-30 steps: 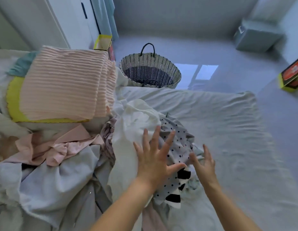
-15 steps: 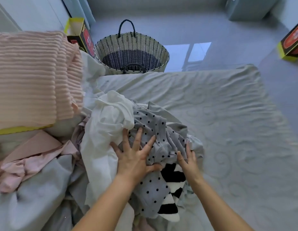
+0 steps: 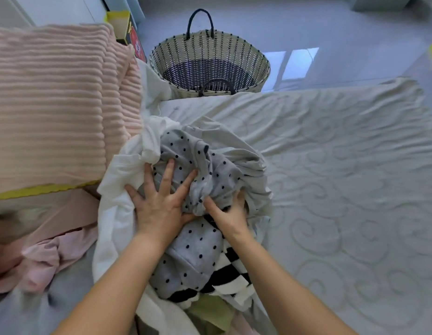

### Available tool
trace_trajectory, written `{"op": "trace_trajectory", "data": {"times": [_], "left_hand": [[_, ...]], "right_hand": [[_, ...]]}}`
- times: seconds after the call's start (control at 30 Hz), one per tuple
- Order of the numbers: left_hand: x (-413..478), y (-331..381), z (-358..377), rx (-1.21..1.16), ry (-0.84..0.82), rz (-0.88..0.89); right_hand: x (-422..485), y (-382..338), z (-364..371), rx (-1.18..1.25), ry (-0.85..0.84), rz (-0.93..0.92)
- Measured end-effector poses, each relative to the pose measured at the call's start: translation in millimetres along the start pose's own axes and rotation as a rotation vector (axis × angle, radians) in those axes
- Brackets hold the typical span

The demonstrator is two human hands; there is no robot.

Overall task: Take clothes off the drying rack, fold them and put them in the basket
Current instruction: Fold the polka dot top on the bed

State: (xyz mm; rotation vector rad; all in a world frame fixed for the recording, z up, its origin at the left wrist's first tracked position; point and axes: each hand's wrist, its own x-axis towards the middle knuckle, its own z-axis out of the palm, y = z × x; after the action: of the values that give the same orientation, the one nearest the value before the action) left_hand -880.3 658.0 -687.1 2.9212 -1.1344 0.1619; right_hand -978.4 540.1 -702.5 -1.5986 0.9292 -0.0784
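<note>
A grey garment with black dots (image 3: 210, 170) lies bunched on top of a pile of clothes on the bed. My left hand (image 3: 161, 201) lies flat on it with fingers spread. My right hand (image 3: 230, 211) curls its fingers into the grey fabric at the garment's right side. A white garment (image 3: 128, 165) lies under and left of the dotted one. A black-and-white striped piece (image 3: 224, 279) shows below my wrists. The woven basket (image 3: 256, 56) with dark handles stands on the floor beyond the bed edge, with no clothes visible in it.
A folded pink ribbed blanket (image 3: 58, 102) is stacked at the left, with pink clothes (image 3: 41, 257) below it. The pale patterned bed sheet (image 3: 343, 189) spreads to the right. A yellow and red box (image 3: 130, 32) stands behind the blanket on the floor.
Both hands came down onto the dotted grey garment. The right hand went from open beside it to grasping its fabric. The view tilted down and closer to the pile.
</note>
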Motion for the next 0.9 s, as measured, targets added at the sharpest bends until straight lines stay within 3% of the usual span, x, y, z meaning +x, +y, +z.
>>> {"op": "trace_trajectory", "data": {"times": [0.13,0.33,0.4,0.5,0.57,0.7,0.77,0.9], "left_hand": [[1.1,-13.3,1.3,0.042,-0.043,-0.021],[-0.7,-0.8,-11.8,0.036,-0.144,-0.024],[-2.6,4.9,-22.5,0.062,-0.191,-0.043],[-15.6,12.7,-36.0,0.059,-0.279,-0.046],[-24.9,14.0,-45.6,0.051,-0.299,-0.028],[-42.9,-1.1,-55.2,0.049,-0.335,-0.025],[-50.4,-6.5,-62.1,0.057,-0.271,-0.035],[-63.9,-23.0,-84.8,-0.007,-0.315,-0.138]], "right_hand": [[6.7,-6.9,10.1,-0.245,-0.032,0.077],[-4.6,-10.7,-8.9,-0.307,-0.095,0.164],[-15.2,-13.2,-18.0,-0.287,-0.035,0.17],[-32.2,-24.9,-30.0,-0.194,0.252,0.035],[-34.8,-41.4,-33.5,-0.174,0.349,-0.08],[-21.8,-71.6,-29.9,-0.474,0.172,-0.149],[-13.8,-79.4,-24.2,-0.669,0.104,-0.165],[-9.5,-97.1,-19.8,-0.675,0.166,-0.284]]}}
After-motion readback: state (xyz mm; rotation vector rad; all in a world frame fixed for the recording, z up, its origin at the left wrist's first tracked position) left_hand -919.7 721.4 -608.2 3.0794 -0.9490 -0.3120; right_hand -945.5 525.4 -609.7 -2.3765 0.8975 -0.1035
